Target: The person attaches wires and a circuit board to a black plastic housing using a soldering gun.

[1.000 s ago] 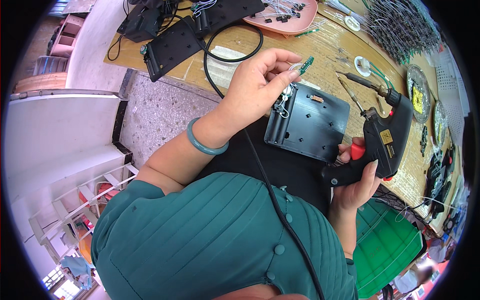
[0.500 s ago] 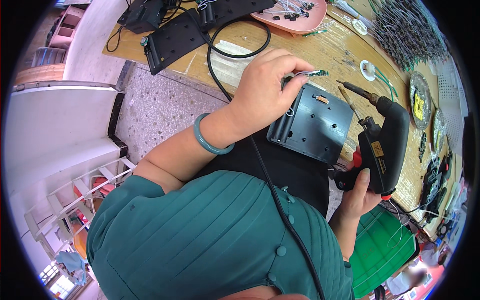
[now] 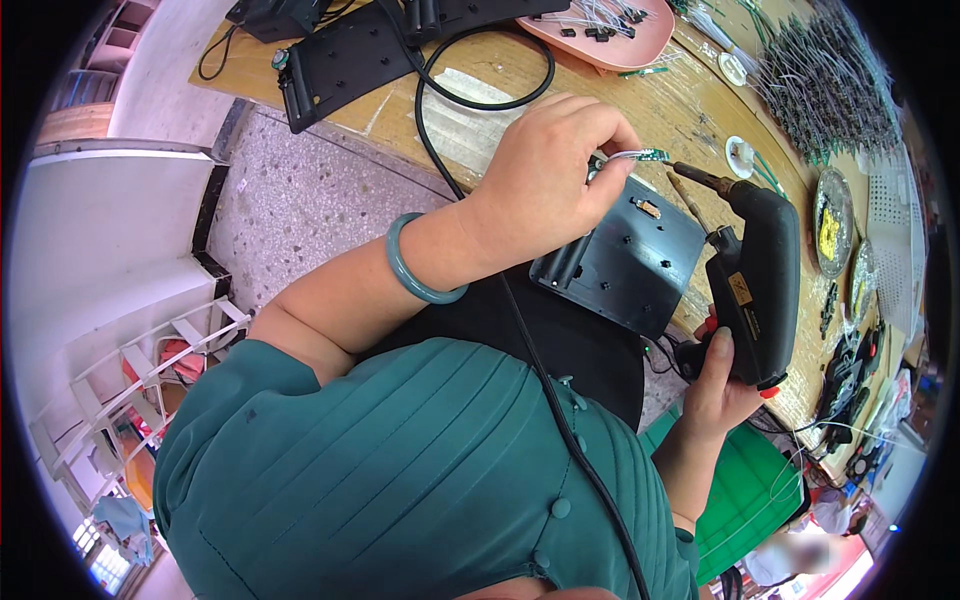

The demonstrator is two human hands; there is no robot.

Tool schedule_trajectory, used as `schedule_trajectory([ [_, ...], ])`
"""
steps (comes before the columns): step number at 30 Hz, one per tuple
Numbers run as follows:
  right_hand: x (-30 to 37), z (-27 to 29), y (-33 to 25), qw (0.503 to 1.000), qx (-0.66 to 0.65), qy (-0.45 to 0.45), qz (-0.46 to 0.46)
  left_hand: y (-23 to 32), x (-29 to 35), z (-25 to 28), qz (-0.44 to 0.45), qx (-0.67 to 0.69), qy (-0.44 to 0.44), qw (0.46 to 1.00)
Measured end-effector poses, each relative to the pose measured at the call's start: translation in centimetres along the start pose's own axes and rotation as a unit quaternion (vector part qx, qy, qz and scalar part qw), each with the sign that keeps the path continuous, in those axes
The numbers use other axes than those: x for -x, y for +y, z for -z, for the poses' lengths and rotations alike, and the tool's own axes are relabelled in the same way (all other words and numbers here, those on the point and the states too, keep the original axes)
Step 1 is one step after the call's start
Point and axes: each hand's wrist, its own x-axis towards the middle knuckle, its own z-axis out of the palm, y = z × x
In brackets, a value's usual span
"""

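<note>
Left hand [image 3: 545, 180]: pinching small green circuit board [image 3: 640, 156] over grey housing [image 3: 625, 265].
Right hand [image 3: 722, 390]: clenched round black glue gun [image 3: 757, 280] — nozzle just beside board.

Left hand [image 3: 545, 180] over plate [image 3: 625, 265], pinching small board [image 3: 640, 155] at its far edge. Glue gun [image 3: 755, 275] in right hand [image 3: 725, 385], just right of plate. Tray [image 3: 640, 45] behind, on bench [image 3: 690, 105].

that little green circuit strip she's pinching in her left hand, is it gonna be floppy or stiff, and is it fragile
The green circuit strip looks thin and narrow, so probably light and fairly stiff, yet easy to snap. The left hand pinches it by the fingertips only, which suggests little weight. Thin pale wires seem to trail from it, so it may tug or twist if pulled.
</note>
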Motion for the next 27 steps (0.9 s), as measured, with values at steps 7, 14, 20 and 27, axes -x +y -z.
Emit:
schedule_trajectory([
  [7, -0.70, -0.17, -0.27, 1.000, 0.004, -0.001, -0.023, -0.15, -0.26, -0.36, 0.024, 0.015, -0.001, 1.000],
  [14, -1.00, -0.65, -0.18, 1.000, 0.020, -0.006, -0.013, -0.42, -0.08, -0.07, 0.016, 0.033, 0.010, 0.999],
  [20, -0.98, -0.65, -0.21, 1.000, 0.025, -0.012, -0.001, -0.58, -0.04, -0.17, -0.009, 0.040, 0.023, 0.999],
  [27, -0.76, -0.57, -0.17, 1.000, 0.017, -0.008, -0.015, -0.69, 0.00, -0.27, -0.027, 0.035, 0.031, 0.999],
])
